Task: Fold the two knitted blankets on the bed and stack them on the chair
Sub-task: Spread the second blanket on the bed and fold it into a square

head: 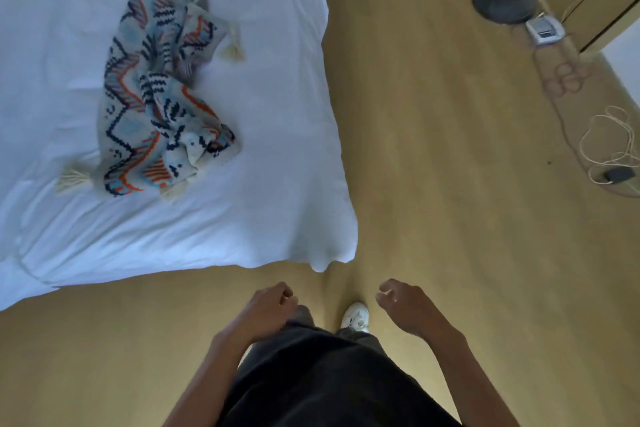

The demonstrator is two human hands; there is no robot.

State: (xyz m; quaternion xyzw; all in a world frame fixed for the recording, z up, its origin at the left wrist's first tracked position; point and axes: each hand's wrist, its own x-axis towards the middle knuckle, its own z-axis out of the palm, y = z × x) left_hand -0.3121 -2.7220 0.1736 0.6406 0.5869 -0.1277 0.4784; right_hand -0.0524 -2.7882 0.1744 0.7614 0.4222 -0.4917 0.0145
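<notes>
The blanket point(162, 97) lies crumpled in a long heap on the bed point(277, 184), ahead of the person and off to their left. Its long axis runs away from them, the far end leaning slightly right. Pale tassels point(72, 180) stick out at the near end, and another shows at the far right edge. Only this one blanket is in view; a second one and the chair are not.

Both hands hang low in front of the body, over the floor point(450, 184) and short of the bed's near edge. The left hand point(273, 302) is the nearer one to the blanket. The right hand point(401, 302) sits further off, past the bed's corner. Each has loosely curled fingers and holds nothing.

A reach will probably need a step forward and left, since a stretch of bare bedding lies between the hands and the heap. Nothing stands in that path.

A white shoe point(356, 314) shows between the hands. Well off to the right are a lamp base point(502, 2), a small grey-and-white device point(545, 28) just beside it, and loose cables point(609, 149) on the floor, all clear of the way to the bed.
</notes>
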